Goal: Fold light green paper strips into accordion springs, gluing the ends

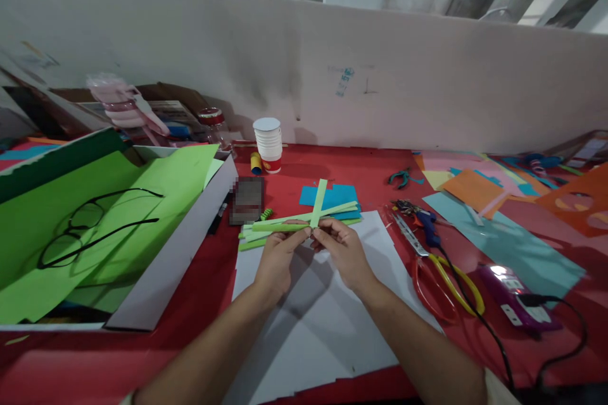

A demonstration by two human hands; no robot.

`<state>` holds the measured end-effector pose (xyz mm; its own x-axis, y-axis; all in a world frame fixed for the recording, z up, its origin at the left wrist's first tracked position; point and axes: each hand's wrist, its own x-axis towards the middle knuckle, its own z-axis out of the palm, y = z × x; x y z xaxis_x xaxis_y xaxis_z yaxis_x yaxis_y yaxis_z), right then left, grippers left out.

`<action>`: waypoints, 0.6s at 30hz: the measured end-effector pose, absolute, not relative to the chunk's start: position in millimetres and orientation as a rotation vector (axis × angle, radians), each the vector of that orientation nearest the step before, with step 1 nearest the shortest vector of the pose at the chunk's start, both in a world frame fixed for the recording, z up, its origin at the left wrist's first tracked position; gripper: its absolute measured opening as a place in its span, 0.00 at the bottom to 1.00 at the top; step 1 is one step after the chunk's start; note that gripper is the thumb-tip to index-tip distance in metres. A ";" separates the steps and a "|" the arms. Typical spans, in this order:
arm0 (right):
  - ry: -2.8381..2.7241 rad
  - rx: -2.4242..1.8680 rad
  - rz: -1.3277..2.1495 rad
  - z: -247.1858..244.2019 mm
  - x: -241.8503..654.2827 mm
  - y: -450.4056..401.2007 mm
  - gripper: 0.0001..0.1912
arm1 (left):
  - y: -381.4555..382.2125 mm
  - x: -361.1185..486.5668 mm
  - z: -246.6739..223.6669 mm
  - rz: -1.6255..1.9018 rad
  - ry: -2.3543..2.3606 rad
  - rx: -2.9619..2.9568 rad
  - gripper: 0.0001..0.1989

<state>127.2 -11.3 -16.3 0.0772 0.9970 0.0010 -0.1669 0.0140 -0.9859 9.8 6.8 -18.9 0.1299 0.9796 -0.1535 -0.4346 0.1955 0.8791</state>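
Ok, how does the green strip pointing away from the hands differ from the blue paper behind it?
The green strip is long and narrow; the blue paper is broader. The green strip is held at its near end by the left hand and right hand; the blue paper lies beyond them, partly covered by other strips. Both look plain-coloured.

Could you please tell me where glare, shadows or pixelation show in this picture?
Head view: bright glare whitens part of the purple power strip; soft shadows fall on the white paper below both hands; pixelation masks the dark rectangular item.
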 end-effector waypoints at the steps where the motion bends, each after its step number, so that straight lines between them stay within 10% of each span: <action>1: -1.034 -1.122 1.224 -16.8 127.8 -11.1 0.10 | 6.7 10.0 -19.0 1.203 0.888 0.766 0.04; 18: -1.060 -1.137 1.166 -14.9 128.5 -12.0 0.09 | 2.7 12.7 -14.8 1.255 0.836 0.770 0.04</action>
